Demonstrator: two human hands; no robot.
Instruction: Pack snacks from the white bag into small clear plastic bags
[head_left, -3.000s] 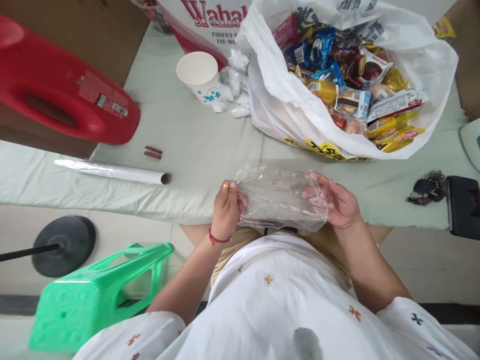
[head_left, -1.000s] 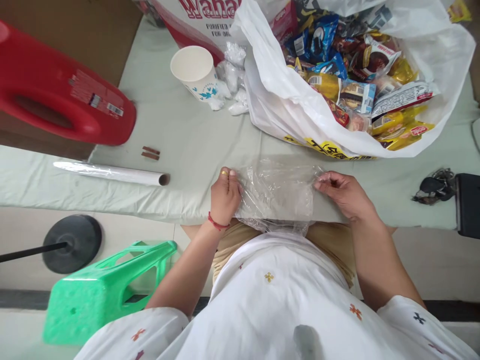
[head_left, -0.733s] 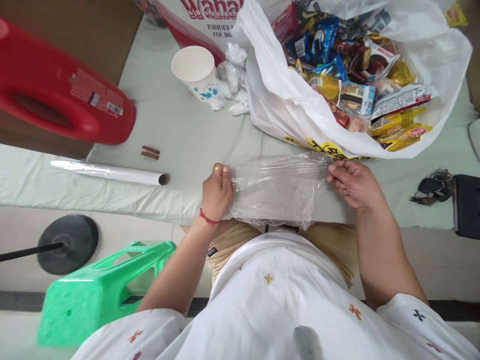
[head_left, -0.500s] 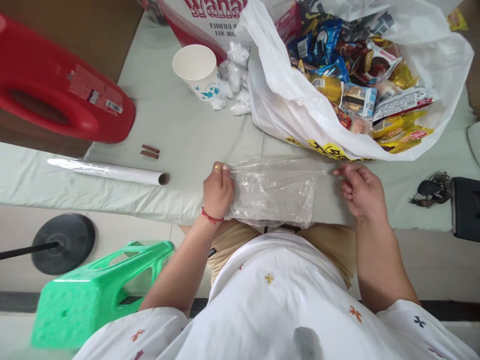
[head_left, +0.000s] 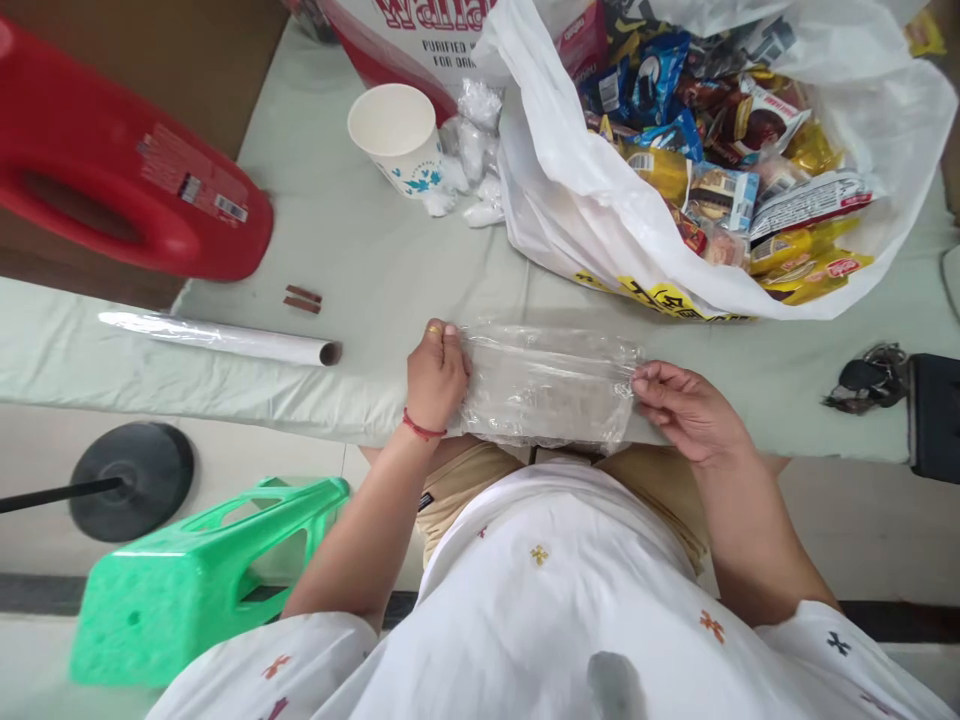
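A clear plastic bag [head_left: 551,385] lies stretched flat at the table's front edge, partly hanging over it. My left hand [head_left: 438,372] is closed on its left end, thumb on top. At the bag's right edge, the thumb and fingers of my right hand [head_left: 679,400] pinch the film. Beyond the bag stands a large white plastic bag [head_left: 592,215] filled with wrapped snacks [head_left: 720,195]. A paper cup [head_left: 397,140] is upright to its left, beside several small crumpled plastic bundles [head_left: 474,150].
A red jug [head_left: 202,215], a film-wrapped white roll [head_left: 225,338] and two brown strips [head_left: 302,298] are at the left of the table [head_left: 375,280]. Keys [head_left: 866,380] and a black object [head_left: 934,415] lie right. A green stool [head_left: 165,590] stands on the floor.
My right hand has moved left and slightly towards me, from the bag's upper right to its right edge. My left hand keeps its hold. The top film hangs looser.
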